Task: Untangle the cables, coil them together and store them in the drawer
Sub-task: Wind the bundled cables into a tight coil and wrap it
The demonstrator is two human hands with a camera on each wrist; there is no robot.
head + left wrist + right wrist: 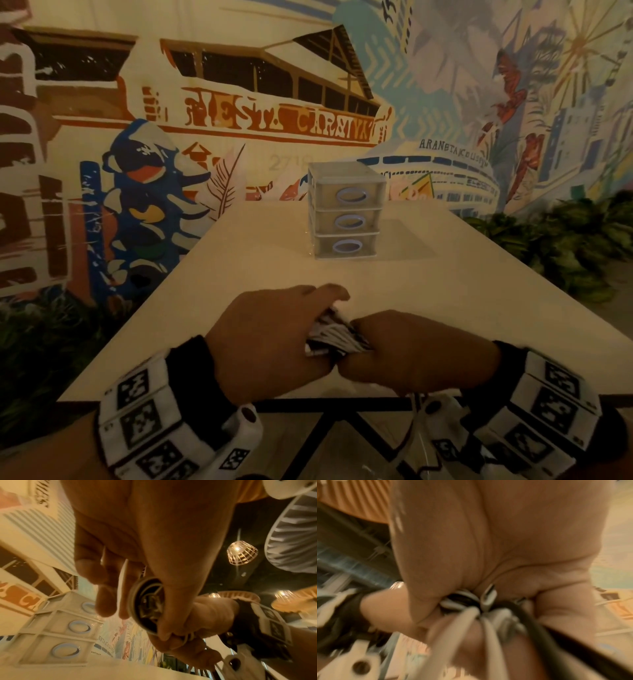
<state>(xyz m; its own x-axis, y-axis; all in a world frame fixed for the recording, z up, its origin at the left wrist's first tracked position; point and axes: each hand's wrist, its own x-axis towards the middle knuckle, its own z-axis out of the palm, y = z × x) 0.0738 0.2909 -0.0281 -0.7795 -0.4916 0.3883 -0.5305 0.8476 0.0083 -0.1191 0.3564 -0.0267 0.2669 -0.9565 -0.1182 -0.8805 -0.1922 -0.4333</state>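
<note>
Both hands meet near the front edge of the pale wooden tabletop (pixel 428 291): the left hand (pixel 270 339) curls its fingers over a small bundle of white and black cables (pixel 334 337), and the right hand (pixel 418 356) pinches the same bundle from the other side. The cords look light, limp and springy, so loops will likely slip loose unless gripped across the whole coil, not by one strand. Well beyond stands a translucent three-drawer plastic organiser with oval blue-rimmed handles (pixel 346 212), all drawers closed.
</note>
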